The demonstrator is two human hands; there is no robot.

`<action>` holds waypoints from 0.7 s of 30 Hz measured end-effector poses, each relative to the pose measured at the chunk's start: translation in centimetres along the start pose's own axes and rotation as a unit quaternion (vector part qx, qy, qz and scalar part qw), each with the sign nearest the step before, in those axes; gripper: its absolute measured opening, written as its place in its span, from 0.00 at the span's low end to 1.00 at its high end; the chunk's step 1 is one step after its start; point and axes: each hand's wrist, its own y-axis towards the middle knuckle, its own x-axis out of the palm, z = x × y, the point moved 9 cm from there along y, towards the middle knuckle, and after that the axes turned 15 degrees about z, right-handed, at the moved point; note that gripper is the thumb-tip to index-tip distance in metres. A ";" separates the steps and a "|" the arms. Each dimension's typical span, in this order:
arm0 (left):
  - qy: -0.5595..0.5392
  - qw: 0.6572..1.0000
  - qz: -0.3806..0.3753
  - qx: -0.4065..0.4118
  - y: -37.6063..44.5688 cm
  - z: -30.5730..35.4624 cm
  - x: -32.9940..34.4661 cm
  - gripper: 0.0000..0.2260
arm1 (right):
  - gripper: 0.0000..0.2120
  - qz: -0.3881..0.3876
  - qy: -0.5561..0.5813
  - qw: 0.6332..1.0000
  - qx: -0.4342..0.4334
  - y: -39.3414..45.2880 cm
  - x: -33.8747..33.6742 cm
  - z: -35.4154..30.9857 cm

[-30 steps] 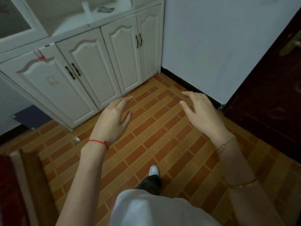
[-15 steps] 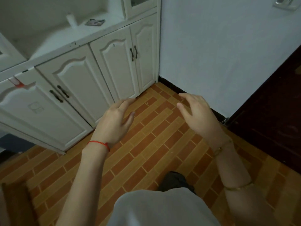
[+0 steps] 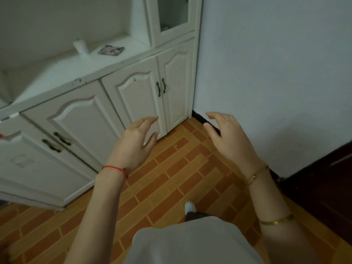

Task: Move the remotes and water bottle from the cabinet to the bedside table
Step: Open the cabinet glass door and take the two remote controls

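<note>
A white cabinet point(image 3: 80, 77) with a counter ledge fills the upper left. On the ledge stands a small white bottle-like thing point(image 3: 81, 47), and beside it lies a flat dark patterned item point(image 3: 111, 50); I cannot tell whether it is a remote. My left hand point(image 3: 135, 145) hovers in front of the lower cabinet doors, fingers apart, holding nothing. My right hand point(image 3: 230, 138) floats near the wall corner, also spread and holding nothing. Both hands are well below the ledge and apart from the items.
Lower cabinet doors with dark handles point(image 3: 161, 89) are closed. A glass-fronted upper door point(image 3: 171, 14) stands at the right end of the ledge. A white wall point(image 3: 276, 73) is on the right, dark wooden furniture point(image 3: 323, 187) at the far right, brick-pattern floor point(image 3: 171, 178) below.
The view has moved closer to the cabinet and turned up and right, so the ledge and its items sit lower and larger. Both hands stay spread and empty, held out ahead.
</note>
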 end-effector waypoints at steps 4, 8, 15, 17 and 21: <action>0.008 1.000 0.023 -0.019 6.8 -1.3 1.1 0.20 | 0.20 -0.007 0.008 0.999 -0.031 8.4 2.2 0.5; 0.027 0.998 0.038 -0.044 11.7 -3.1 1.9 0.20 | 0.20 -0.022 0.018 0.998 -0.058 14.8 5.1 0.2; 0.043 0.996 0.040 -0.069 19.2 -7.7 4.3 0.21 | 0.20 -0.047 0.032 0.995 -0.084 23.5 11.1 0.0; 0.043 0.996 0.040 -0.064 21.7 -9.3 5.2 0.21 | 0.20 -0.051 0.031 0.994 -0.087 26.1 13.0 0.0; 0.042 0.996 0.046 -0.063 27.1 -13.0 6.3 0.21 | 0.20 -0.058 0.040 0.994 -0.086 31.4 16.6 -0.5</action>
